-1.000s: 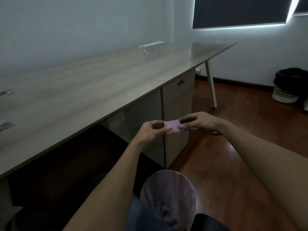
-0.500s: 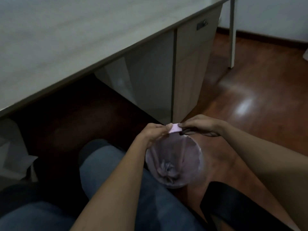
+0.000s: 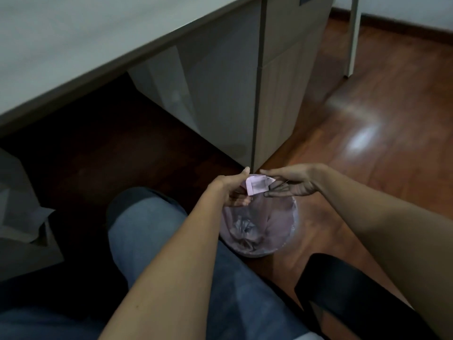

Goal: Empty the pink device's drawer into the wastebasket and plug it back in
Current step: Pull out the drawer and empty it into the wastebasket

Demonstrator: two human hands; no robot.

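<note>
While held over the wastebasket [image 3: 289, 231] (lined, on the floor), pink drawer [image 3: 257, 187] was pinched between left hand [image 3: 230, 190] and right hand [image 3: 291, 180].

arms: both forearms bare to the frame's lower edge, no sleeve in view
left hand [image 3: 231, 190]: bare, no ring or watch seen
right hand [image 3: 293, 181]: bare, likewise plain (wrist unadorned too)
legs: blue denim jeans [image 3: 157, 241], slightly faded at the knee
</note>
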